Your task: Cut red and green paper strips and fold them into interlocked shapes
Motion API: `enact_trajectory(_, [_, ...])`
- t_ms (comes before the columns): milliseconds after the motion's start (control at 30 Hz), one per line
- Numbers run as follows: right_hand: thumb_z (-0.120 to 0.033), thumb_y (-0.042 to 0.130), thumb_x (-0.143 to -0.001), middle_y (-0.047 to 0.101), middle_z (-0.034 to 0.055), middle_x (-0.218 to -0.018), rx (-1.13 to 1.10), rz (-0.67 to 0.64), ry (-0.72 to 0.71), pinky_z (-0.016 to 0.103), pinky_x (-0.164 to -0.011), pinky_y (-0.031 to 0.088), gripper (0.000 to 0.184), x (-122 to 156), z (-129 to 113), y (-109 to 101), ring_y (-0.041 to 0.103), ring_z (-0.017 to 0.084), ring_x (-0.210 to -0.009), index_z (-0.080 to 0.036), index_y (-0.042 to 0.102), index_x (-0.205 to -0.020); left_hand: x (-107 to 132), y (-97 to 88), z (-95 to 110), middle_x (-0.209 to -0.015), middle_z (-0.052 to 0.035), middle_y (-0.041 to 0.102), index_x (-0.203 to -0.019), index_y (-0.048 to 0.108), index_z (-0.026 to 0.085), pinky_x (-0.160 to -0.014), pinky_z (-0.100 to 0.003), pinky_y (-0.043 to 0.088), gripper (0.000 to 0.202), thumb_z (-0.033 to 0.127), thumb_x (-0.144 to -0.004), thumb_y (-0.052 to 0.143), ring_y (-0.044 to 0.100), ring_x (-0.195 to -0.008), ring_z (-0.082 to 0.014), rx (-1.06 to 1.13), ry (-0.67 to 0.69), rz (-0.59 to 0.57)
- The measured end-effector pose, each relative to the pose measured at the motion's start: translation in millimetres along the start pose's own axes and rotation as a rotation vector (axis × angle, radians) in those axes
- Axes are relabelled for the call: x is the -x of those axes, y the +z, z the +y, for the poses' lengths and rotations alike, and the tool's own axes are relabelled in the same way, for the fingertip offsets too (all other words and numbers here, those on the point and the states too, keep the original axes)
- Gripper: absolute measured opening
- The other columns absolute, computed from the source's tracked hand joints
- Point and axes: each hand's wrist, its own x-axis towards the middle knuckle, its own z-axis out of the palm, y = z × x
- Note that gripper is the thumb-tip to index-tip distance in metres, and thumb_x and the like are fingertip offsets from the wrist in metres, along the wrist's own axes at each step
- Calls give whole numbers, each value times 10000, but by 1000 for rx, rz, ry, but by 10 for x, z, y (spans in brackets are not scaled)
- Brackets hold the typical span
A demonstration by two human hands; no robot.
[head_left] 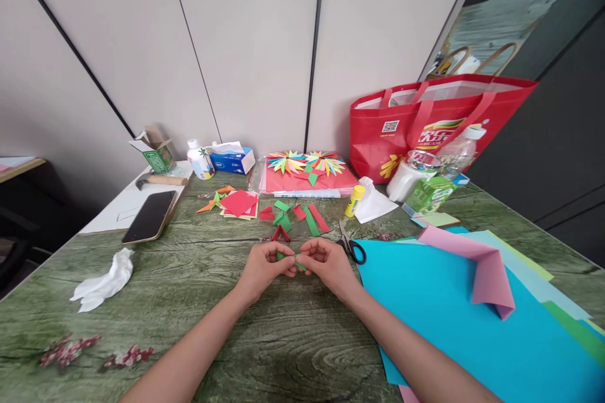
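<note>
Single head-worn view from the near edge of the table (189,315)
It faces forward and down across the top to the far edge and the panelled wall (255,44) behind; the left hand (262,269) and right hand (331,266) sit close below, mid-frame, forearms crossing the frame's bottom edge

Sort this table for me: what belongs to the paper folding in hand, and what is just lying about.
In use: green paper piece pinched by left hand and right hand; cut strips; scissors; glue stick; coloured sheets.
Lying about: phone; crumpled tissue; tissue box; red bag; white bottle.
</note>
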Motion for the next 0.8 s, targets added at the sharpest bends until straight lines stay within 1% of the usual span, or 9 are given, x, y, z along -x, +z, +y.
enact_trajectory(67, [-380, 680, -613, 574, -15, -597, 17, 13, -19, 255, -487, 465, 257, -11, -1, -13, 539, 118, -513, -171, 560, -702, 2, 3, 0, -580, -14, 632, -724, 588, 112, -542, -305, 540, 256, 276, -581, 723, 624, -515, -158, 12, -1, 7])
enact_trajectory(167, [-357, 663, -635, 578, -11, -611, 58, -5, -62, 251, -515, 458, 222, -19, -8, -31, 534, 117, -538, -173, 572, -719, 12, 14, 5, -588, -17, 636, -747, 580, 112, -524, -302, 540, 268, 288, -595, 714, 622, -506, -152, 22, -19, -26])
enact_trajectory(300, [-297, 642, -657, 572, -12, -614, 123, -24, -101, 248, -519, 446, 165, 2, -29, -24, 529, 119, -546, -180, 563, -743, 30, 23, 8, -504, -19, 624, -661, 556, 112, -500, -283, 524, 225, 297, -636, 683, 615, -470, -150, -4, -59, -70])
enact_trajectory(467, [-260, 598, -688, 583, 10, -668, 203, -13, -138, 269, -574, 455, 110, 39, -56, 15, 548, 142, -612, -179, 562, -752, 45, 32, 6, -527, -33, 645, -640, 552, 112, -516, -282, 524, 220, 291, -645, 680, 629, -497, -155, 18, -31, -81])
enact_trajectory(633, [-241, 582, -702, 556, -1, -652, 247, -32, -170, 259, -555, 437, 83, 75, -98, 29, 527, 138, -597, -186, 533, -740, 53, 34, 3, -522, -46, 655, -639, 556, 104, -525, -288, 525, 219, 277, -634, 691, 631, -491, -159, 17, -62, -115])
enact_trajectory(733, [-231, 567, -717, 542, -5, -638, 295, -24, -215, 254, -541, 424, 66, 96, -122, 24, 511, 133, -575, -187, 518, -713, 54, 34, 3, -542, -52, 665, -647, 547, 108, -538, -307, 529, 211, 271, -648, 681, 637, -506, -167, 49, -71, -164])
enact_trajectory(800, [-238, 586, -708, 550, -1, -634, 295, -2, -207, 255, -539, 427, 85, 97, -120, 16, 516, 136, -573, -183, 522, -716, 55, 39, 5, -548, -52, 667, -644, 537, 111, -527, -301, 526, 207, 264, -655, 675, 636, -500, -165, 65, -68, -173])
